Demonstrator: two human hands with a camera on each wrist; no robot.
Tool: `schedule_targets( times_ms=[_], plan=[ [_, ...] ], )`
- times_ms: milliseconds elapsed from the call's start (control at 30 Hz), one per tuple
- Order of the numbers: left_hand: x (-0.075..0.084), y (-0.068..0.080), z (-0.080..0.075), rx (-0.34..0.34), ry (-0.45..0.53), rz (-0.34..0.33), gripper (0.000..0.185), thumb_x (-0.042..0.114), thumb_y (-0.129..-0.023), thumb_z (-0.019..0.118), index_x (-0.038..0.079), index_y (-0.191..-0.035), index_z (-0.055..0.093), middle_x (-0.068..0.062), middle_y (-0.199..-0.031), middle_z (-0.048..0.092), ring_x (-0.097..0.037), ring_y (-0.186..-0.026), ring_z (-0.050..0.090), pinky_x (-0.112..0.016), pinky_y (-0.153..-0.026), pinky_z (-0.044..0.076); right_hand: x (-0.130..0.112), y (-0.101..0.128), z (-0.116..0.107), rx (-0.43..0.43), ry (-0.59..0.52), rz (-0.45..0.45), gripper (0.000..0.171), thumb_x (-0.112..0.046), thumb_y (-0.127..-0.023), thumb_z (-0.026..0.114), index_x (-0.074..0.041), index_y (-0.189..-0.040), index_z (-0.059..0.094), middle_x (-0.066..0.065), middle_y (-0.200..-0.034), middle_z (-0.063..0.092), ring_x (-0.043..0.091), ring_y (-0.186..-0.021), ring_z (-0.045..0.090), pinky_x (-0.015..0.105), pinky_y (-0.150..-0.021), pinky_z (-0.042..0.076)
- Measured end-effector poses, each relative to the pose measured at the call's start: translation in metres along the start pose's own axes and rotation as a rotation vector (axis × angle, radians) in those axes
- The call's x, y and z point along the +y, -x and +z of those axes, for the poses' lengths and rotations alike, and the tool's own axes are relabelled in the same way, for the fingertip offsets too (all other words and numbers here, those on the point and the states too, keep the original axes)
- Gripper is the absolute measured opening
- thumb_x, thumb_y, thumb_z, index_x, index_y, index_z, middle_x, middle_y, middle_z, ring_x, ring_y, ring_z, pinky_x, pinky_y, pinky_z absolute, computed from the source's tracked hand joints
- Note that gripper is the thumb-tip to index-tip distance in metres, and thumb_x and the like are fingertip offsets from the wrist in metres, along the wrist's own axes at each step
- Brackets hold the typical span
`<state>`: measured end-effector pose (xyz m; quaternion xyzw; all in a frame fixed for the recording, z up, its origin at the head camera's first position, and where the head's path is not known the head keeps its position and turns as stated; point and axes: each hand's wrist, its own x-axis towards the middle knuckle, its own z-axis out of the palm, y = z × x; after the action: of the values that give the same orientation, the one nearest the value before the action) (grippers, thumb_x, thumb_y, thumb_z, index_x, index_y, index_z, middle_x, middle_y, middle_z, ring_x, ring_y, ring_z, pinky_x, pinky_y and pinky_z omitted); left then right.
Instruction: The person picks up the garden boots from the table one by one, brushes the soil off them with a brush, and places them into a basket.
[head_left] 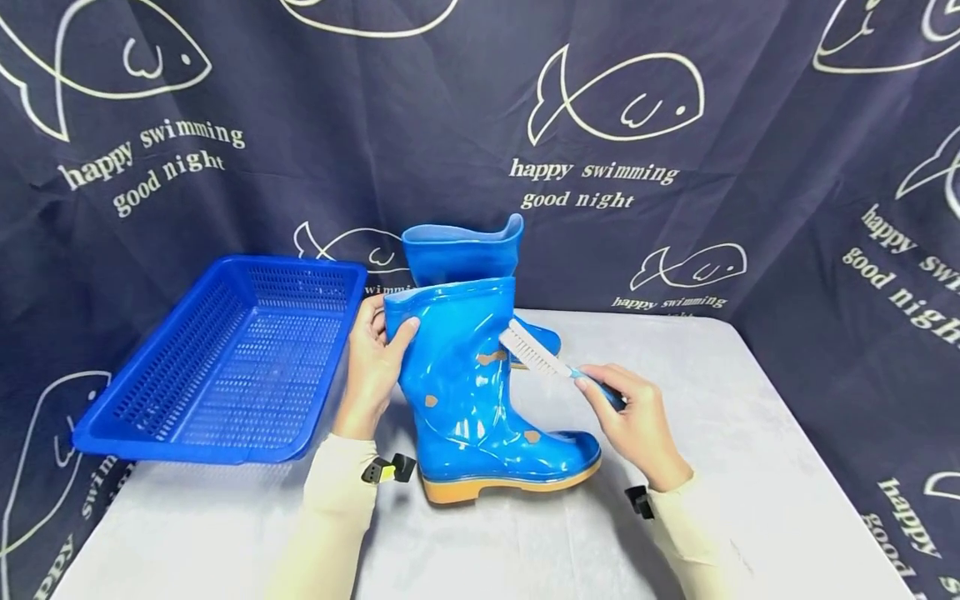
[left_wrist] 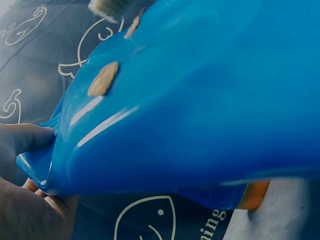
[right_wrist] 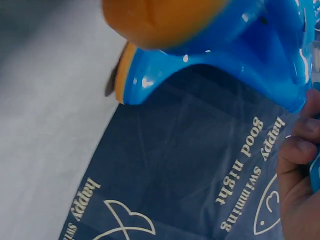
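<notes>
A glossy blue rain boot (head_left: 465, 400) with an orange sole stands on the table, toe to the right. Several brown patches (left_wrist: 103, 79) mark its surface. My left hand (head_left: 377, 358) pinches the back of the boot's top edge, thumb outside, the other fingers partly hidden behind it. My right hand (head_left: 633, 417) grips the blue handle of a brush with white bristles (head_left: 534, 350). The brush head is at the front of the shaft, close to a brown patch. In the right wrist view the right hand's fingers (right_wrist: 300, 145) show at the edge, curled round the handle.
A second blue boot (head_left: 465, 250) stands behind the first, mostly hidden by it. To the left is a blue plastic basket (head_left: 202, 450) with perforated sides. A dark curtain (head_left: 450, 125) with white fish prints hangs behind the pale table (head_left: 720, 400).
</notes>
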<state>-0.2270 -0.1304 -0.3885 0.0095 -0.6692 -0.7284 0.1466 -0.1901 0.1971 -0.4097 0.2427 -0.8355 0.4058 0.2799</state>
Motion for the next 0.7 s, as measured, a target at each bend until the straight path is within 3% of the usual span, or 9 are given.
schedule_targets(
  times_ms=[267,500,700],
  plan=[
    [0.001,0.001,-0.003,-0.001,0.005,-0.004,0.043,0.008,-0.095,0.067,0.01,-0.133,0.049,-0.011,-0.123,0.065,-0.007,-0.1,0.065,-0.019,-0.084,0.055,0.004,-0.007,0.005,-0.022,-0.037,0.015,0.018,0.002,-0.087,0.075,-0.006,-0.103,0.078,0.005,-0.086,0.074,-0.001,-0.072,0.057,0.011,-0.063,0.046],
    [0.001,0.005,-0.005,-0.023,0.004,0.003,0.043,0.007,-0.096,0.065,0.009,-0.135,0.047,-0.011,-0.127,0.064,-0.008,-0.106,0.064,-0.018,-0.089,0.053,0.005,-0.001,0.013,0.012,-0.061,0.002,0.021,0.005,-0.083,0.077,-0.005,-0.101,0.078,0.007,-0.087,0.076,0.0,-0.08,0.063,0.007,-0.073,0.05],
    [0.002,0.004,-0.005,-0.036,-0.006,0.019,0.043,0.006,-0.096,0.064,0.008,-0.136,0.047,-0.012,-0.128,0.063,-0.009,-0.107,0.064,-0.018,-0.089,0.053,0.008,0.001,0.011,-0.017,-0.054,0.0,0.021,0.004,-0.083,0.077,-0.005,-0.102,0.078,0.007,-0.083,0.074,-0.001,-0.075,0.06,0.009,-0.069,0.048]
  ],
)
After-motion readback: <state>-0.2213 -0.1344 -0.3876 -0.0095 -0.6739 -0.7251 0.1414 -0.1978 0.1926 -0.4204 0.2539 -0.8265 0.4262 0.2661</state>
